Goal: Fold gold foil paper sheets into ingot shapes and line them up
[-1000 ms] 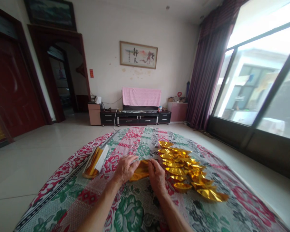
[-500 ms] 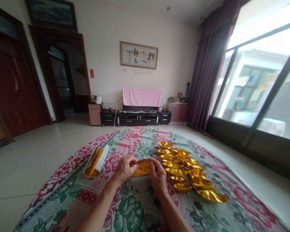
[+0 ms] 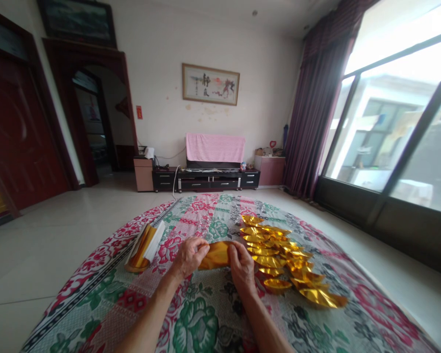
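A piece of gold foil paper (image 3: 215,255) is stretched between my two hands above the flowered tablecloth. My left hand (image 3: 191,255) pinches its left end between thumb and fingers. At the right end, my right hand (image 3: 241,261) grips the paper, the thumb on top. Close beside my right hand lie several boat-shaped gold foil pieces (image 3: 272,261), grouped in rows. To the left, a stack of gold and white sheets (image 3: 146,248) rests on the cloth.
The round table wears a patterned cloth (image 3: 196,323). Beyond it, a black low cabinet (image 3: 209,182) stands against the wall, with a pink cloth (image 3: 215,147) over a screen. Large windows are at the right, doors at the left.
The foil between my hands shows a flatter, broader face than before. Both hands keep hold of it and have hardly moved.
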Demonstrator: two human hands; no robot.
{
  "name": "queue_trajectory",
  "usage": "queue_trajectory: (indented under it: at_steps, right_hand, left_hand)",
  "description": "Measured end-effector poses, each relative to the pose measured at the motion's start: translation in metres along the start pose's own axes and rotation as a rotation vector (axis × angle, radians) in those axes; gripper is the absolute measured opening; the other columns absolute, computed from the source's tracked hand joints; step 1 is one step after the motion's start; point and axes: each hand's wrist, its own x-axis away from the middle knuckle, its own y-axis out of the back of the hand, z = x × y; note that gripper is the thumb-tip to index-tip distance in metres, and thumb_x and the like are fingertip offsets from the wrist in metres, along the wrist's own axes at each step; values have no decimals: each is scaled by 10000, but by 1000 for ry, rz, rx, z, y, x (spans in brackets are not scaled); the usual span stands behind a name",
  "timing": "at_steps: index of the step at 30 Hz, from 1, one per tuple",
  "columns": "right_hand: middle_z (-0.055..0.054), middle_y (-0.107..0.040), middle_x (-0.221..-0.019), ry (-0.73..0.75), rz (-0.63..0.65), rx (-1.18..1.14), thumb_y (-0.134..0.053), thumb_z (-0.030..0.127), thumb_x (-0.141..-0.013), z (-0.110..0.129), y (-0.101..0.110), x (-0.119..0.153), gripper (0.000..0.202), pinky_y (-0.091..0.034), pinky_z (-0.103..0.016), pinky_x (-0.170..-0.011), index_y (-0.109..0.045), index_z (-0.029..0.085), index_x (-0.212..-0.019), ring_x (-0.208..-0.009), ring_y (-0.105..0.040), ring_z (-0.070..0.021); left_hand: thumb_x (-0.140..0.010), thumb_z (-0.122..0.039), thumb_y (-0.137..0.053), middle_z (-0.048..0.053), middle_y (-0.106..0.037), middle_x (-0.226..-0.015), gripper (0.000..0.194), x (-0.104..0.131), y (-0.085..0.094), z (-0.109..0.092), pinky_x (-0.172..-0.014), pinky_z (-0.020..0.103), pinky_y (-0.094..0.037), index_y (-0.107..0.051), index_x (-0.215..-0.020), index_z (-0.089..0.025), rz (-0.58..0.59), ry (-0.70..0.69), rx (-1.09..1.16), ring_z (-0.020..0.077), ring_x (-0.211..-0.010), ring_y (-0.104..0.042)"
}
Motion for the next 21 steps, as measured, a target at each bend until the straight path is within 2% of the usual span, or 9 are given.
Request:
queue_trajectory:
  at_steps: [21]
  right_hand:
    - [-39,-639,-781,-58,20,-40,-495,427,-791,-2,1,0,330,-445,-229,-634,-641,141,-865,-715,-558,-155]
  left_hand:
    - [-755,-260,-515,54,-665,-758,188,0,1,3,-743,261,-433,-682,-755,-175,8,-26,-67,174,-776,-591]
